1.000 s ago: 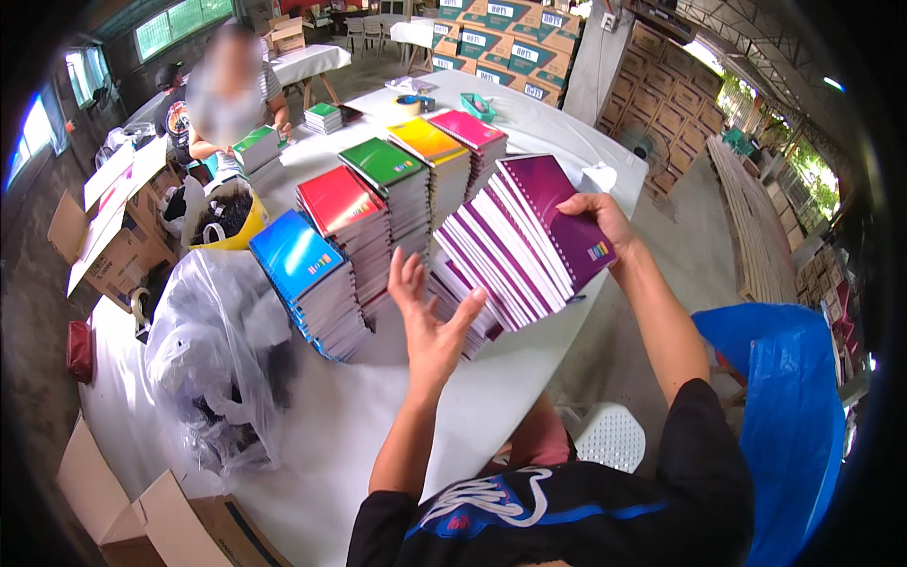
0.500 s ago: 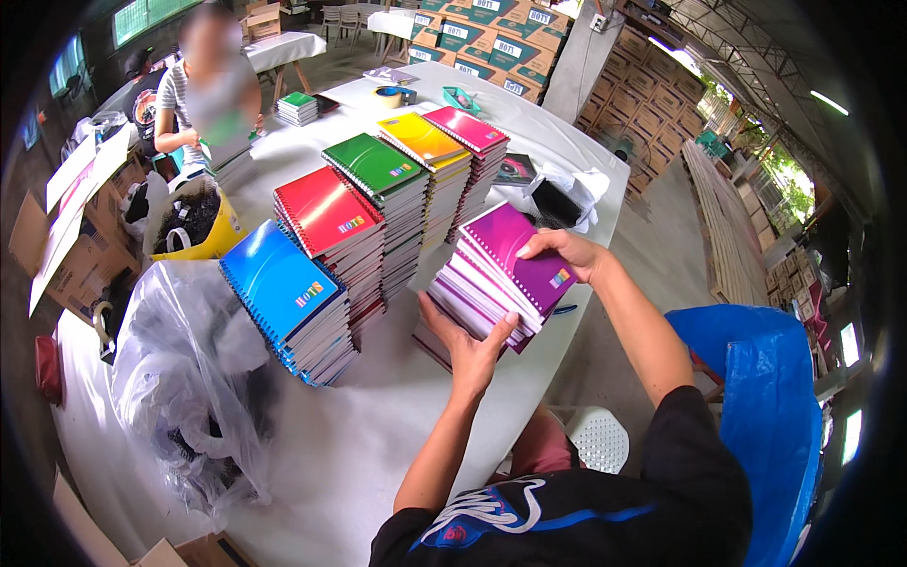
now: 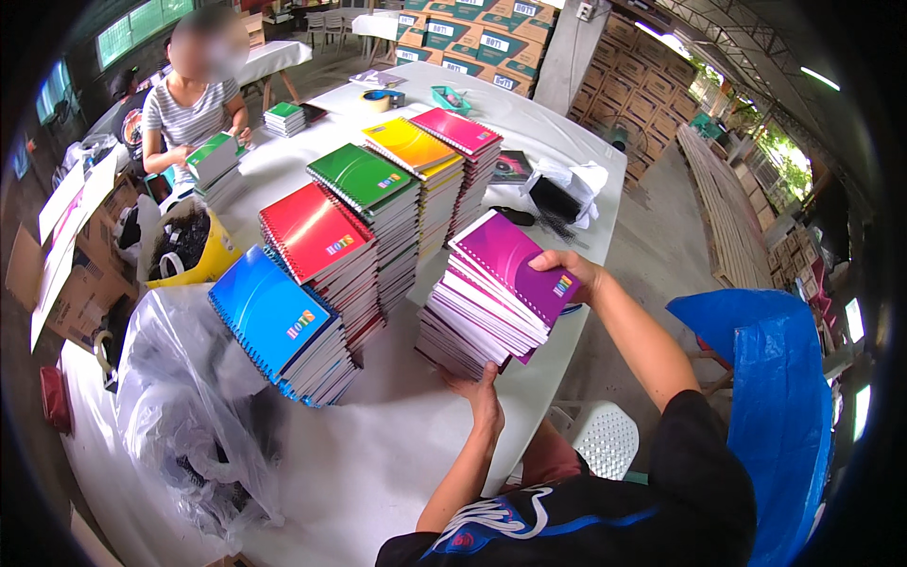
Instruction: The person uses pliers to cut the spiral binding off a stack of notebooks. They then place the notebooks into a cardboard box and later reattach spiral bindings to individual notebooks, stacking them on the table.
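A tall stack of purple spiral notebooks (image 3: 501, 269) stands near the table's right edge, its top ones fanned out of line with those below. At the upper right corner my right hand (image 3: 578, 274) grips the top notebooks, thumb flat on the cover and fingers hidden beneath. My left hand (image 3: 477, 397) cups the near lower corner of the stack, thumb upright against the page edges, the other fingers partly hidden. To the left runs a row of stacks: blue notebooks (image 3: 274, 307), red notebooks (image 3: 316, 231), green notebooks (image 3: 366, 180), yellow notebooks (image 3: 413, 146) and pink notebooks (image 3: 458, 130).
A clear plastic bag (image 3: 189, 378) and a yellow bucket (image 3: 215, 250) of black coils stand on the left. Across the table a person (image 3: 194, 118) handles green notebooks (image 3: 213, 161). White wrapping with a black item (image 3: 557, 198) lies beyond the purple stack. A white stool (image 3: 607, 439) stands by the table.
My left hand has slid down to the stack's lower corner. The purple notebooks now sit as one taller stack, tops still fanned. The person opposite has leaned back, green notebooks now plainly in hand.
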A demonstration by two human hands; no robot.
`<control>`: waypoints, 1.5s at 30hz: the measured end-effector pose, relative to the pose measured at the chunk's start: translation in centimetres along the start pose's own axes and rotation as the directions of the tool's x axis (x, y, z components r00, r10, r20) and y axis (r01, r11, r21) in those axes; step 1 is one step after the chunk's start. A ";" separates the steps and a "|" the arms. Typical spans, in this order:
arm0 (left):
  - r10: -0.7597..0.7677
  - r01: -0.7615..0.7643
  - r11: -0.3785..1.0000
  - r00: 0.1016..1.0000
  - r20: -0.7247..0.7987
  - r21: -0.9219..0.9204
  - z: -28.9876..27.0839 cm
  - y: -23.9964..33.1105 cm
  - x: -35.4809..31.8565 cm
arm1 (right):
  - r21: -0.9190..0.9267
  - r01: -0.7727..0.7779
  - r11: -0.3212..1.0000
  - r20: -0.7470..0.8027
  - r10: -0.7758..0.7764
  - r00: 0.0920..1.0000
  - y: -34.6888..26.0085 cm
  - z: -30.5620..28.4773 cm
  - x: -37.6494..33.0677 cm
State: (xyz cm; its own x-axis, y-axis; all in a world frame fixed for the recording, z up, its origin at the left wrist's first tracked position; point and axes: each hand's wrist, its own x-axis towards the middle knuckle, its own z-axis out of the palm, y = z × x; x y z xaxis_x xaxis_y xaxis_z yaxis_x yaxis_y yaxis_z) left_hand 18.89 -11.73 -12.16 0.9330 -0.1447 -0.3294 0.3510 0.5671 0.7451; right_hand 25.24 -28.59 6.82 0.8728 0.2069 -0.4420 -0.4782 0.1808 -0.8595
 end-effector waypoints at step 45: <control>-0.039 0.022 0.978 0.996 -0.078 -0.209 8.6 -2.4 4.0 | -0.088 -0.082 0.993 0.547 0.117 0.829 -5.3 -8.2 12.2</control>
State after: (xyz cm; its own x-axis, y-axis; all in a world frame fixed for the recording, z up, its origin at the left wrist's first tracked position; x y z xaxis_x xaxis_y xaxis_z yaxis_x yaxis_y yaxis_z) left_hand 22.43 -20.63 -10.30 0.9096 -0.1033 -0.4025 0.3473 0.7210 0.5996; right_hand 39.22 -34.87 3.89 0.6140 0.7188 -0.3260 -0.5376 0.0784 -0.8395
